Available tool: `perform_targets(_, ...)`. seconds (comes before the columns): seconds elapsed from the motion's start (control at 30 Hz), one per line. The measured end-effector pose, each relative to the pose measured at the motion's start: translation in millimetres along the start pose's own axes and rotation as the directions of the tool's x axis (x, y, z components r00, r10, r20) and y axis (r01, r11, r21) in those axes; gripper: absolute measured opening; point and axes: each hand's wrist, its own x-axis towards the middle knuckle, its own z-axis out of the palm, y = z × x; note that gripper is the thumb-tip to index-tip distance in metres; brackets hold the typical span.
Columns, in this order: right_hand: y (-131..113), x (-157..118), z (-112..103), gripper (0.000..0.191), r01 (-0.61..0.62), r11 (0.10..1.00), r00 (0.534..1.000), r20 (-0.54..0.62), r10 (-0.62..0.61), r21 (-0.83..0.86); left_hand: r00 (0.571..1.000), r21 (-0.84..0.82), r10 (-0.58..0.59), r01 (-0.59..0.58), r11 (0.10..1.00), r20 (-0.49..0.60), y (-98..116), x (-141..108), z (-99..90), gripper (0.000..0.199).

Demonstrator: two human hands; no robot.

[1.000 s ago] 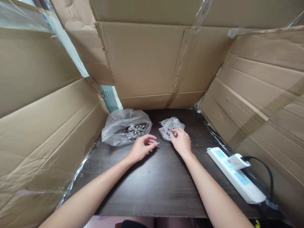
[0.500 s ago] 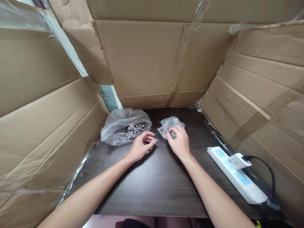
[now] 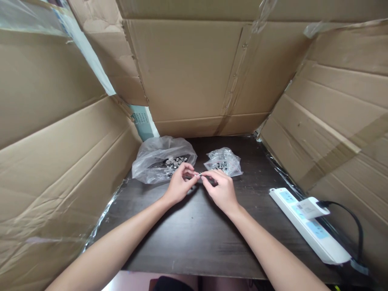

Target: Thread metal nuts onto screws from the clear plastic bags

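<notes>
Between the fingertips of my left hand (image 3: 181,184) is a thin silvery metal pin (image 3: 198,174), its kind too small to make out. My right hand (image 3: 220,189) is pinched closed at the pin's other end; whatever it holds is hidden by the fingers. Both hands meet just above the dark table. Behind my left hand lies an open clear plastic bag (image 3: 145,163) with many small round metal pieces (image 3: 174,162). Beyond my right hand sits a smaller clear zip bag (image 3: 233,167) holding small screw-like metal parts (image 3: 220,165).
A white power strip (image 3: 309,226) with a plugged-in white adapter (image 3: 312,207) and black cable (image 3: 353,212) lies along the right side. Cardboard walls (image 3: 194,68) enclose the dark table (image 3: 188,242) at the back and both sides.
My right hand has moved from the small zip bag leftward and nearer to me, and now meets my left fingertips at the pin. The view has shifted slightly.
</notes>
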Motion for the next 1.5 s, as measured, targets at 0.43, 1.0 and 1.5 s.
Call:
perform_targets(0.43,25,10,-14,0.021,-0.095,0.982,0.993,-0.081,0.083,-0.161,0.999,0.076,0.027,-0.025,0.997,-0.02,1,1,0.5,0.028)
perform_targets(1.0,41,15,-23,0.028,-0.121,0.717,0.961,0.1,0.258,-0.686,0.989,0.197,0.051,-0.078,0.977,0.137,5,-4,2.4,0.019)
perform_targets(1.5,37,13,-22,0.029,-0.105,0.776,0.982,0.058,0.179,-0.621,0.994,0.211,0.044,-0.065,0.975,0.104,5,-3,1.9,0.017)
